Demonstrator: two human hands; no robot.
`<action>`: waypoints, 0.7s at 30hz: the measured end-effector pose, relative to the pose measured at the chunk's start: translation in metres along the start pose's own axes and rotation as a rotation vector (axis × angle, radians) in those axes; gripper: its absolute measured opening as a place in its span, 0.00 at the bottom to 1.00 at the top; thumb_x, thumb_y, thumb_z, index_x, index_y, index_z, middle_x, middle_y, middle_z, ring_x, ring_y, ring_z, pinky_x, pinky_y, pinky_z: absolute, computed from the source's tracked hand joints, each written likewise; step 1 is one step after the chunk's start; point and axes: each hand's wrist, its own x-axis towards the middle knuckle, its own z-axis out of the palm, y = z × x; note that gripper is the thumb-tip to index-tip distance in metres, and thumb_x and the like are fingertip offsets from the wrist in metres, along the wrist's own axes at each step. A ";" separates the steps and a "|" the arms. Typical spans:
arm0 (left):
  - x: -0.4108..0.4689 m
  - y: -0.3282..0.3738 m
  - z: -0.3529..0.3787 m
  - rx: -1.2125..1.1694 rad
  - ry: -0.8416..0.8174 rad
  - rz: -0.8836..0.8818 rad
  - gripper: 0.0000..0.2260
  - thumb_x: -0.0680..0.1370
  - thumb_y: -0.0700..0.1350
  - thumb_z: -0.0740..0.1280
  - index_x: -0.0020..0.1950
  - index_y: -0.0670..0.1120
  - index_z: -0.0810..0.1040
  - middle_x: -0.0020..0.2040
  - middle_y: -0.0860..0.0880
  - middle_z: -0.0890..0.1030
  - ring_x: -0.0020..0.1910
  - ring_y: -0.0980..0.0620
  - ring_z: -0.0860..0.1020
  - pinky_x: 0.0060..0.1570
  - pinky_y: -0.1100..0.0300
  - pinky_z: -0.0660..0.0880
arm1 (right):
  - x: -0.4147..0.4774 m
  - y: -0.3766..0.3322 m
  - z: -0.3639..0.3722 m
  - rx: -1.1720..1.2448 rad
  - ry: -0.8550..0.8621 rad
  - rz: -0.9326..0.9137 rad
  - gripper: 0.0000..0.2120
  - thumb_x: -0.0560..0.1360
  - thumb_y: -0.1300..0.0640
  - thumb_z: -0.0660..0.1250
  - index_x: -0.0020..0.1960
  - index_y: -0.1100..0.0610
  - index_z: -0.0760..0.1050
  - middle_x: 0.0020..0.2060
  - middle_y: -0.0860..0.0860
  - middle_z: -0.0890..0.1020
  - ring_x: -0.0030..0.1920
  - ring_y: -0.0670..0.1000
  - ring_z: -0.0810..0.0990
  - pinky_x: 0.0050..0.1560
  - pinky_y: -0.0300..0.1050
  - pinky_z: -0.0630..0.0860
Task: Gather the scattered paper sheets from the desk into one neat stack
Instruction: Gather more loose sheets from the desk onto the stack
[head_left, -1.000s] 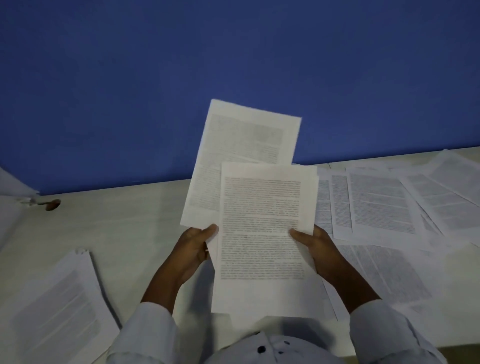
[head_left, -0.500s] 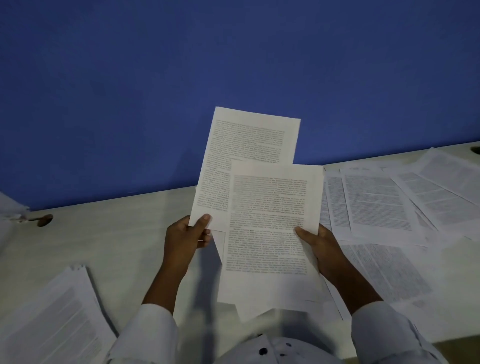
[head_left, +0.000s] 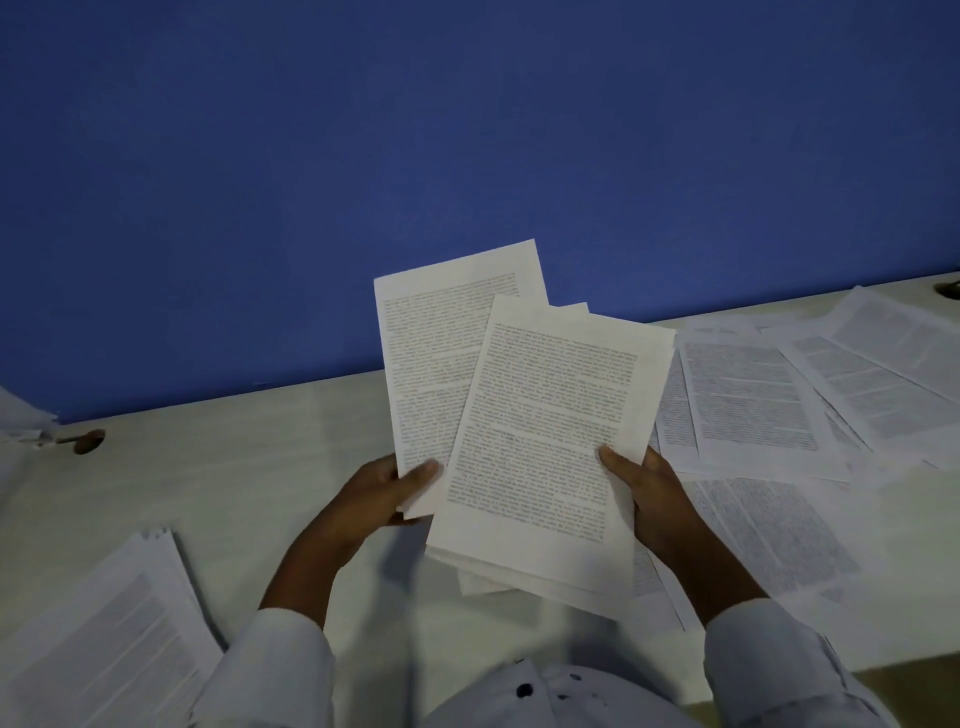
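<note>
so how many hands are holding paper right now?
2. The left hand pinches the lower end of the rear sheet; the right hand grips the front bundle by its right edge.

Two forearms reach forward from pale sleeves, both hands raised side by side. The left hand pinches the lower corner of a single sheet, its thumb laid across the page and its fingers curled behind. The right hand grips the right edge of a sheaf of sheets, thumb pressed on the top page, fingers hidden underneath.
</note>
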 end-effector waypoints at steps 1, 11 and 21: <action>0.002 0.004 0.000 -0.028 0.063 0.020 0.14 0.77 0.58 0.66 0.61 0.57 0.77 0.54 0.56 0.84 0.52 0.53 0.83 0.48 0.58 0.80 | 0.000 0.001 0.000 0.003 -0.010 0.008 0.17 0.78 0.64 0.64 0.66 0.57 0.75 0.60 0.56 0.82 0.57 0.56 0.82 0.51 0.47 0.81; 0.014 0.017 0.018 -0.007 -0.025 0.049 0.17 0.77 0.57 0.66 0.64 0.55 0.78 0.58 0.54 0.83 0.57 0.52 0.81 0.63 0.50 0.75 | -0.009 0.003 0.003 -0.163 -0.294 0.209 0.19 0.76 0.65 0.67 0.67 0.59 0.75 0.61 0.59 0.81 0.61 0.61 0.80 0.62 0.57 0.76; 0.011 0.006 0.045 -0.198 -0.104 0.010 0.19 0.76 0.52 0.69 0.66 0.50 0.77 0.58 0.50 0.84 0.57 0.49 0.82 0.62 0.48 0.76 | -0.005 0.007 -0.003 -0.191 -0.193 0.172 0.18 0.75 0.64 0.68 0.65 0.58 0.76 0.59 0.57 0.82 0.58 0.60 0.81 0.61 0.57 0.76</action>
